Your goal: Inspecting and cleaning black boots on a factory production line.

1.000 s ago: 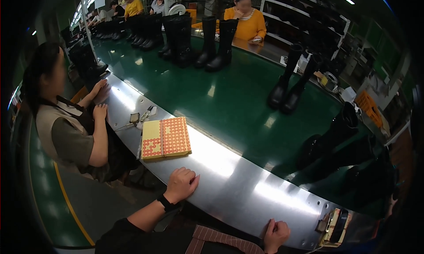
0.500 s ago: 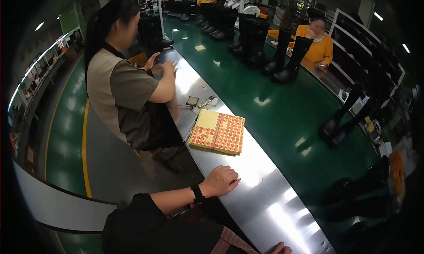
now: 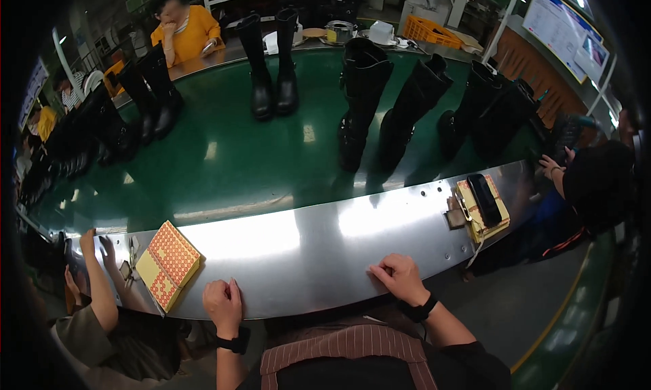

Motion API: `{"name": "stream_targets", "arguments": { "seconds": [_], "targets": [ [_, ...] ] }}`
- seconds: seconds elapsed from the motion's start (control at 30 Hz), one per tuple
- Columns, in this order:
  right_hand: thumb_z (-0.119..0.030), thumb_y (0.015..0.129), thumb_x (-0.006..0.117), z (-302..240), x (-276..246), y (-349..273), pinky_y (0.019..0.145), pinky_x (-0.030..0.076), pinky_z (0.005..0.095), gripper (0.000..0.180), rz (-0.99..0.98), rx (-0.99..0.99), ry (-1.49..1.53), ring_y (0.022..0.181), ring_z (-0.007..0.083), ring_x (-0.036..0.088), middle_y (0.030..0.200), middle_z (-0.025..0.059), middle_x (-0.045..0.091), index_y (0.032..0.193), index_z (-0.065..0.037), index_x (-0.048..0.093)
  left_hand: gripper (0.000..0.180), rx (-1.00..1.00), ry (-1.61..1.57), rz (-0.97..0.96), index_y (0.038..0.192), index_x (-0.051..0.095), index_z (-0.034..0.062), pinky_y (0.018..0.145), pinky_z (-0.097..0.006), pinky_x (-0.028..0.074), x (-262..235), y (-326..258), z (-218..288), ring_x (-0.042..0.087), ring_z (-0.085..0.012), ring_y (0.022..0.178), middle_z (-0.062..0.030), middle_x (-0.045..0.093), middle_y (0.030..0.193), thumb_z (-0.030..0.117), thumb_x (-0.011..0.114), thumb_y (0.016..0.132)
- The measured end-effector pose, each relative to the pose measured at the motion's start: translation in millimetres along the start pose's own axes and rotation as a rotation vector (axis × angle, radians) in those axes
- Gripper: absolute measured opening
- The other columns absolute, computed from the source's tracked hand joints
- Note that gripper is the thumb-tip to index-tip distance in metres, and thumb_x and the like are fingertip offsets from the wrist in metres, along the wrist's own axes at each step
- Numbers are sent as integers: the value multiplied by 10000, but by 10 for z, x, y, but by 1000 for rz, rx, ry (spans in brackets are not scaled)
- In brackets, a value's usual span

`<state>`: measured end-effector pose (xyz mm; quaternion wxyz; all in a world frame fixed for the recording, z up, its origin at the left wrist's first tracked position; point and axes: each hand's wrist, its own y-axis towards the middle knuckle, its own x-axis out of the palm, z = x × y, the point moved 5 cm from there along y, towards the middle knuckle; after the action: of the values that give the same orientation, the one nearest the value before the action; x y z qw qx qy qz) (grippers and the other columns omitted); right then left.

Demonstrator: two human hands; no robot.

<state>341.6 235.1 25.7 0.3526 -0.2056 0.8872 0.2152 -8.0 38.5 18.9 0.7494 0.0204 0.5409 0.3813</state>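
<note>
Brushed steel ledge (image 3: pixel 305 247) runs left to right along the near edge of the green conveyor belt (image 3: pixel 224 159); both of the person's hands rest on it, holding nothing. Left hand (image 3: pixel 222 303): palm down, fingers extended and together, pointing toward the far side, released. Right hand (image 3: pixel 400 276): loosely curled, knuckles up, fingertips tucked under against the steel, grasping nothing visible. Nearest object to either hand is the orange-and-yellow patterned box (image 3: pixel 167 263), flat on the ledge just beside the left hand, to its left and slightly farther away; apart from the fingers, not touching. Box long axis runs diagonally, from near-left to far-right, so its right-hand edge faces the left hand. Left hand is clearly the nearer one; right hand is well apart from the box, across the person's body. On the right end of the ledge, well apart from the right hand, lies a yellow pad with a dark flat phone-like object on it (image 3: pixel 483 203). Beyond the ledge, tall black boots (image 3: pixel 363 98) stand upright on the belt, far from both hands, none within the fingers' span. A neighbouring person's hands (image 3: pixel 95 244) sit at the far left of the ledge, just beyond the box. Across the belt, a person in an orange top (image 3: pixel 186 30) is seated.
</note>
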Motion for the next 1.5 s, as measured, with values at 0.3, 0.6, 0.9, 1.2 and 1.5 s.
{"name": "stream_targets", "arguments": {
  "seconds": [0.3,0.6,0.9,1.2,1.5],
  "targets": [
    [-80,847,720,-805,-1950,429,632,460,256,239,399,-80,-126,728,117,591,835,48,624,1073,-32,656,303,55,-10,10,647,458,41,638,-430,385,-3,-41,30,490,-316,658,-112,502,659,105,663,861],
    [-332,861,719,-817,-2234,1921,1092,403,427,753,414,-377,-620,1287,308,489,1392,113,522,1509,-212,355,306,37,-15,55,642,464,56,658,-430,393,-60,-58,-10,500,-310,665,-105,501,647,123,666,862],
    [-876,767,464,-1303,-1596,2638,905,496,439,938,63,-46,-842,1074,356,605,1047,178,644,1533,-353,321,305,26,-15,70,633,477,60,638,-425,392,-58,-111,-64,503,-303,647,-100,501,631,122,675,857],
    [-844,694,585,-1117,-1454,3278,854,554,401,994,35,23,-884,963,330,699,987,156,732,1313,-66,614,296,8,-59,67,648,487,53,629,-423,395,-19,-43,-25,504,-301,636,-99,508,631,121,677,864],
    [-515,773,775,-1421,-1655,2451,724,494,388,556,381,-480,-640,791,288,615,771,109,613,740,26,652,272,-144,-221,-36,681,536,29,608,-369,421,-97,-22,-158,524,-233,639,-82,533,629,140,716,851]
  ]
}}
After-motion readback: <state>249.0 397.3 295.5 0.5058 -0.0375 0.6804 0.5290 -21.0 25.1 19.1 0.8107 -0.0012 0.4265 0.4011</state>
